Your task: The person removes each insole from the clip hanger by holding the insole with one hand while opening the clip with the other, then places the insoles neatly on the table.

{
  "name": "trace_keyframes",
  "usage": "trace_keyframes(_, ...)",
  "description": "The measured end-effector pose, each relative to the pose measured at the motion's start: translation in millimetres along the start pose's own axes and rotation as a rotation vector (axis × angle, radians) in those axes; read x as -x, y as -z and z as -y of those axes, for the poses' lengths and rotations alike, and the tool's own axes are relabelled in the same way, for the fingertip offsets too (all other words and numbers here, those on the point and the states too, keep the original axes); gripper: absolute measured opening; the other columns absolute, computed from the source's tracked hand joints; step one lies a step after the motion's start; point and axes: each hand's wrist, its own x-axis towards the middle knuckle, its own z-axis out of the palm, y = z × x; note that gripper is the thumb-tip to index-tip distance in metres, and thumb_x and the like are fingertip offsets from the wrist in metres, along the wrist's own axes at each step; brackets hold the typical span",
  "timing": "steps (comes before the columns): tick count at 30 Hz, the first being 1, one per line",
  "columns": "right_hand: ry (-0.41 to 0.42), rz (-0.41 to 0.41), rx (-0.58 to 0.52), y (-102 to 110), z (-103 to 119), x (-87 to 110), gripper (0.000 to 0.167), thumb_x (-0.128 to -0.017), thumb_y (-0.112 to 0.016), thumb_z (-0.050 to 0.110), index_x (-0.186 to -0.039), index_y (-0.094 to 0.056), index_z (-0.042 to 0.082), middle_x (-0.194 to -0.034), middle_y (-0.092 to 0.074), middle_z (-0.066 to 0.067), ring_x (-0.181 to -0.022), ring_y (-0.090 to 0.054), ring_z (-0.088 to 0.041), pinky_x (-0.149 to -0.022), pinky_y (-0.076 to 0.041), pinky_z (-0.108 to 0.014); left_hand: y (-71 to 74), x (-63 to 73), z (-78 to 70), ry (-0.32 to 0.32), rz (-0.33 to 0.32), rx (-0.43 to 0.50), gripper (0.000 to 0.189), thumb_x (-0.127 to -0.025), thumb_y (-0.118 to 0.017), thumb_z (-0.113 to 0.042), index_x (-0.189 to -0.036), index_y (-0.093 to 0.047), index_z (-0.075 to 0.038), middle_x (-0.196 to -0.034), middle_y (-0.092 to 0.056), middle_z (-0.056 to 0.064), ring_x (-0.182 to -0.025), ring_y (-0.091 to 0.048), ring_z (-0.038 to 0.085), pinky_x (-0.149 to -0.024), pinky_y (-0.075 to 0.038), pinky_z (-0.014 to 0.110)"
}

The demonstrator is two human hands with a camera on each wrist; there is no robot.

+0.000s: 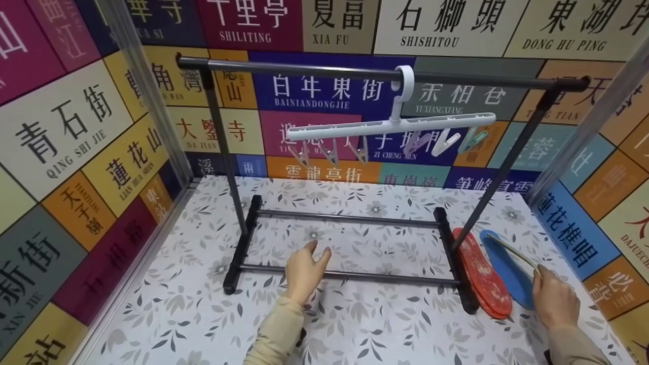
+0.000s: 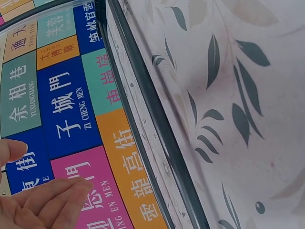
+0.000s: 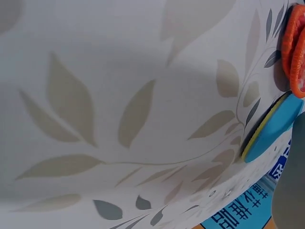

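Observation:
My right hand (image 1: 555,296) grips one end of a thin insole (image 1: 514,253), seen nearly edge-on with a yellowish rim. It is tilted above a blue insole (image 1: 507,271) lying on the table; in the right wrist view the blue insole (image 3: 274,129) shows a yellow edge. Two red patterned insoles (image 1: 481,274) lie partly overlapped beside it. My left hand (image 1: 305,268) hovers around the rack's front lower bar, thumb and fingers apart and holding nothing. In the left wrist view its fingers (image 2: 57,200) are loosely bent.
A dark metal rack (image 1: 350,276) stands on the leaf-patterned table (image 1: 380,324). From its top bar hangs a white hanger (image 1: 395,124) with several small clips (image 1: 362,152). Walls covered with coloured signs (image 1: 324,96) enclose the table at the back and sides.

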Motion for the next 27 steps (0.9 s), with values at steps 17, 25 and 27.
trace_keyframes(17, 0.083, 0.091, 0.005, -25, -1, -5.6, 0.024, -0.096, -0.056, 0.006, -0.117, -0.06, -0.006, -0.103, -0.061, -0.04, -0.076, -0.054, -0.063, -0.058, -0.043, -0.067, -1.4, 3.9, 7.7, -0.004, 0.024, 0.019, 0.045, -0.092, -0.063, -0.035, -0.12, -0.069, 0.001, -0.086, -0.076, 0.014, -0.086, -0.074, 0.032, -0.082, -0.057, 0.046)
trace_keyframes(25, 0.07, 0.232, 0.007, -28, 2, -4.1, 0.032, -0.1, -0.056, 0.016, -0.119, -0.058, -0.009, -0.107, -0.061, -0.038, -0.092, -0.058, -0.06, -0.071, -0.046, -0.067, -2.6, 4.7, 7.1, -0.012, 0.01, 0.013, 0.043, -0.092, -0.063, -0.033, -0.118, -0.07, 0.0, -0.109, -0.073, 0.018, -0.098, -0.071, 0.037, -0.08, -0.057, 0.046)
trace_keyframes(27, 0.049, 0.287, 0.011, -28, 2, -4.3, 0.037, -0.103, -0.052, 0.023, -0.12, -0.057, -0.009, -0.11, -0.06, -0.038, -0.096, -0.057, -0.06, -0.073, -0.046, -0.068, -3.0, 4.5, 7.0, -0.016, 0.008, 0.009, 0.043, -0.092, -0.063, -0.033, -0.118, -0.07, 0.0, -0.109, -0.074, 0.017, -0.097, -0.071, 0.037, -0.08, -0.057, 0.046)
